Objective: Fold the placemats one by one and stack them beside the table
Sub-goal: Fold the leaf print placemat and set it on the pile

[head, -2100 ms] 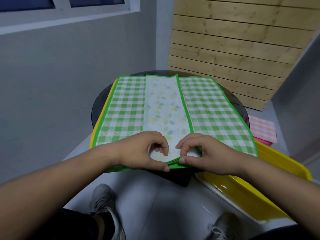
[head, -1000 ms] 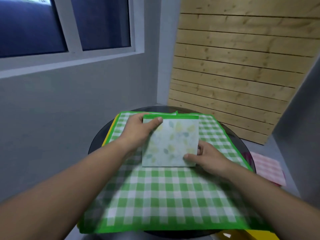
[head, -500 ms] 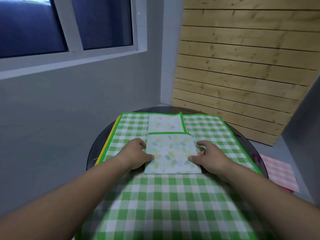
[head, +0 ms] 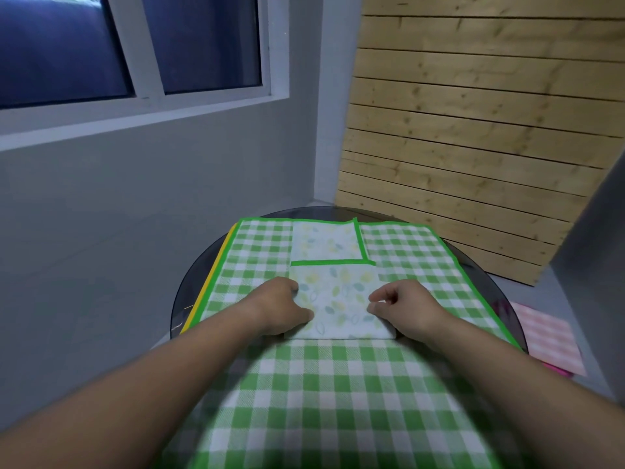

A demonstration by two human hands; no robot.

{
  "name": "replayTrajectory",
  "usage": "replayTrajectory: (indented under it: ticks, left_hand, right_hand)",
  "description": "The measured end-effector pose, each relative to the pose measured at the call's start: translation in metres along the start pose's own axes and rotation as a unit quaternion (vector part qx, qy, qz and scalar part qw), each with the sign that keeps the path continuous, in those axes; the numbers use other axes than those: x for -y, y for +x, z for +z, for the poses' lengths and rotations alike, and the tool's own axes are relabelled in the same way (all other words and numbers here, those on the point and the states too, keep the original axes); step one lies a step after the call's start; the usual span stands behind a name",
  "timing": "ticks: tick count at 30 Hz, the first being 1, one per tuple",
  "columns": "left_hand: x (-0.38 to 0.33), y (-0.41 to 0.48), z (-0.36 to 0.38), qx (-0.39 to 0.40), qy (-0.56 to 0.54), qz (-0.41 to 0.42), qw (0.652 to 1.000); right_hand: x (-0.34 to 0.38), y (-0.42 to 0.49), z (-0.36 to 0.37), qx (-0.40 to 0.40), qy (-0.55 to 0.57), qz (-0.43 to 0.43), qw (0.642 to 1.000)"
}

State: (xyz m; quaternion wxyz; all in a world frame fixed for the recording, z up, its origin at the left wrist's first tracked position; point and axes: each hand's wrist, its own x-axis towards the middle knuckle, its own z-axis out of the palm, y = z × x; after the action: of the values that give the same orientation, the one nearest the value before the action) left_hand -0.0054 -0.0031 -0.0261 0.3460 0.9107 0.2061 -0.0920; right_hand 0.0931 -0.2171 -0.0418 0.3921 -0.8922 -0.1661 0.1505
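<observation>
- The mat is woven cloth in green and white checks with a bright green bound edge. It lies spread over the table and hangs toward the camera.
- Its underside is pale with a yellow and grey-green leaf print. This shows as a square flap folded onto the middle of the mat, with a second printed patch just behind it.
- The left hand is at the flap's left edge, fingers curled and thumb lying on the print.
- The right hand is at the flap's right edge, with curled fingers and thumb pinching it.
- The table is round, dark, smooth glass.
- A yellow mat shows as a thin strip under the green one's left edge.
- A pink mat, also checked, lies lower down to the right of the table.
- In the room, a white-framed window with dark panes sits in a plain grey wall. Knotty pale wooden planks run horizontally behind the table.
</observation>
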Motion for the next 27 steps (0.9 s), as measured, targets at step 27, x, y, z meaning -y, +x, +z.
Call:
replayTrajectory:
  ticks: [27]
  left_hand:
    - [0.024,-0.002,0.040,0.003,0.327,0.147,0.933]
  right_hand:
    - [-0.012,-0.024,0.037,0.055,-0.350,-0.119,0.928]
